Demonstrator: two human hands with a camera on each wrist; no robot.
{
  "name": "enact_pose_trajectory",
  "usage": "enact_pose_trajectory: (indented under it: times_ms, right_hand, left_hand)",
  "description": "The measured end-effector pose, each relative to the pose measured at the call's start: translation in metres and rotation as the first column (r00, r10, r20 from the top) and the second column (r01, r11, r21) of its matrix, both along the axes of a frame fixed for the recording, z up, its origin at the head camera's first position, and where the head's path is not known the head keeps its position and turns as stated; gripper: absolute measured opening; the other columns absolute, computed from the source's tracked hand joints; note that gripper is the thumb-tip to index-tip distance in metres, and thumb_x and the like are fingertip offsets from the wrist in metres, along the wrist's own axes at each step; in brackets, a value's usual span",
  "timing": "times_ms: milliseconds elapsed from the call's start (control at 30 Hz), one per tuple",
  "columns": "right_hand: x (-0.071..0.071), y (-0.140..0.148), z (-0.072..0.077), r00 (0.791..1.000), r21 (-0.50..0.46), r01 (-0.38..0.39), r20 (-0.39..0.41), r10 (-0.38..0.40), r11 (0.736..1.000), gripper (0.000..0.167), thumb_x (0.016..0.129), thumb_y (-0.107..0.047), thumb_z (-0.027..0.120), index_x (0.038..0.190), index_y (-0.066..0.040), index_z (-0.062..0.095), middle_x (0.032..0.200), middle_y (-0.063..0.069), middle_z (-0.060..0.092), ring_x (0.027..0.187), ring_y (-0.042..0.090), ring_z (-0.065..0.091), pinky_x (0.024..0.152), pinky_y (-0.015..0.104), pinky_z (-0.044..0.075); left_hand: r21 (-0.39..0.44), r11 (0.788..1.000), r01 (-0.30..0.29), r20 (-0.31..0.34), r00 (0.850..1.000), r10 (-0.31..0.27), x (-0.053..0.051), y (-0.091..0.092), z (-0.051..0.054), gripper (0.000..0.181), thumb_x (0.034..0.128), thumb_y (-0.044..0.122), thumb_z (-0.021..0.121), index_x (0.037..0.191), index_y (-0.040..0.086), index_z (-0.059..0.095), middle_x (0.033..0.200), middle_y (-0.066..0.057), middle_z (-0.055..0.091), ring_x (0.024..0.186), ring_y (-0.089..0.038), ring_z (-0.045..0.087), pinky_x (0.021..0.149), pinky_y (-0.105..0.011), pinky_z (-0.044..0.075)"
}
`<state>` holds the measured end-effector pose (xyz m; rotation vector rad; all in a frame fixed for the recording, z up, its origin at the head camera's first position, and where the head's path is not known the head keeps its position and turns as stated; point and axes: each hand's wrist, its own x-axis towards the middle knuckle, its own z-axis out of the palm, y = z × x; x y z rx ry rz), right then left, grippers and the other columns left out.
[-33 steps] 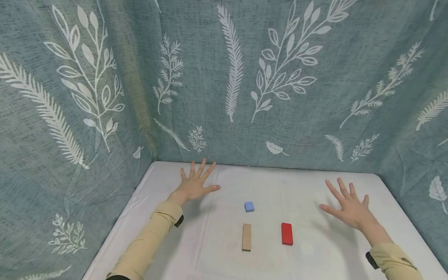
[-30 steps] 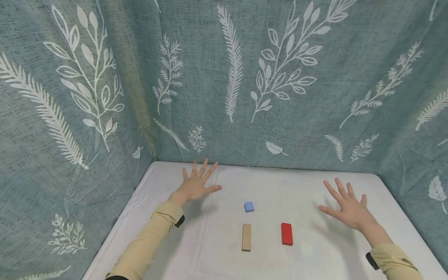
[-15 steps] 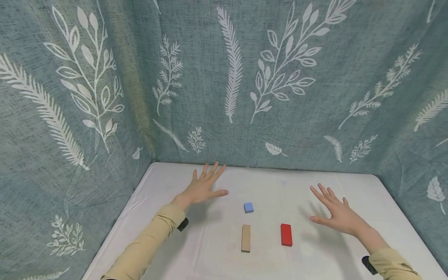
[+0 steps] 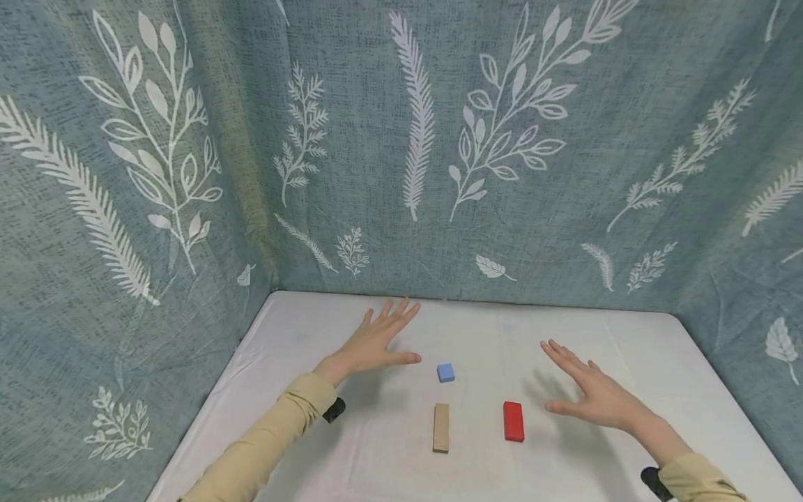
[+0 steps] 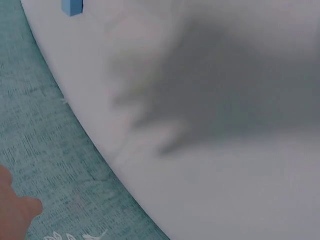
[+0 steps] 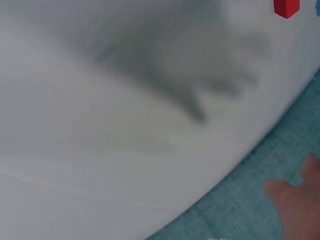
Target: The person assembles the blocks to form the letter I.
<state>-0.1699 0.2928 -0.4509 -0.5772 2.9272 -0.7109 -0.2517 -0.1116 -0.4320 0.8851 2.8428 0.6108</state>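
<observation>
A small blue block [image 4: 446, 373] lies near the middle of the white table, with a long tan wooden block [image 4: 442, 428] in front of it. To the right of the wooden one lies a red block [image 4: 513, 422]. My left hand [image 4: 371, 345] hovers over the table left of the blue block, fingers spread and holding nothing. My right hand [image 4: 596, 392] is held above the table to the right of the red block, its fingers extended and nothing in it. In the right wrist view the red block [image 6: 286, 7] shows at the top edge.
The white table [image 4: 301, 317] has its far edge against a green-blue leaf-patterned curtain [image 4: 376, 174]. The cloth also hangs along both sides. Shadows of both hands fall on the tabletop. A dark band or device [image 4: 334, 410] sits at the left wrist.
Both hands have moved inward, the left one to the right and the right one to the left, and slightly nearer to me. The three blocks lie where they were.
</observation>
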Motion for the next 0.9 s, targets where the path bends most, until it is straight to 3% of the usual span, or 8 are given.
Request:
enact_pose_trajectory:
  times_ms: [267, 433, 667, 900]
  right_hand:
    - [0.005, -0.008, -0.001, 0.999, -0.031, -0.031, -0.021, 0.030, 0.999, 0.095, 0.077, -0.052, 0.072, 0.152, -0.029, 0.019, 0.155, 0.009, 0.029, 0.136, 0.036, 0.038, 0.106, 0.064, 0.029]
    - [0.008, -0.012, -0.001, 0.999, -0.007, -0.035, -0.031, 0.034, 0.999, 0.095, 0.076, -0.053, 0.072, 0.152, -0.029, 0.020, 0.153, 0.007, 0.035, 0.131, 0.031, 0.047, 0.098, 0.052, 0.046]
    - [0.010, -0.016, 0.000, 0.999, -0.009, -0.055, -0.001, 0.055, 0.998, 0.096, 0.075, -0.054, 0.072, 0.152, -0.031, 0.019, 0.152, 0.005, 0.037, 0.130, 0.029, 0.048, 0.095, 0.047, 0.050]
    - [0.010, -0.020, -0.005, 0.997, -0.057, -0.058, 0.053, 0.061, 0.997, 0.098, 0.074, -0.050, 0.075, 0.151, -0.035, 0.018, 0.151, 0.005, 0.038, 0.131, 0.030, 0.047, 0.096, 0.049, 0.049]
  left_hand:
    - [0.019, 0.998, 0.066, -0.033, 0.997, -0.066, 0.007, 0.007, -0.004, 0.092, 0.0835, 0.064, 0.056, 0.153, 0.032, 0.005, 0.161, -0.001, 0.007, 0.148, -0.031, 0.006, 0.118, -0.060, 0.006]
    - [0.042, 0.993, 0.111, -0.040, 0.993, -0.110, 0.011, 0.010, -0.005, 0.093, 0.0827, 0.061, 0.060, 0.153, 0.029, 0.008, 0.161, -0.003, 0.010, 0.148, -0.031, 0.009, 0.118, -0.058, 0.010]
    - [0.071, 0.987, 0.148, 0.012, 0.989, -0.149, 0.016, 0.017, -0.006, 0.097, 0.0805, 0.058, 0.065, 0.153, 0.029, 0.008, 0.161, 0.004, 0.008, 0.149, -0.023, 0.008, 0.121, -0.049, 0.013]
    - [0.151, 0.975, 0.162, 0.110, 0.978, -0.180, 0.024, 0.024, -0.007, 0.097, 0.0786, 0.055, 0.069, 0.152, 0.035, 0.009, 0.160, 0.009, 0.011, 0.148, -0.020, 0.011, 0.117, -0.054, 0.022]
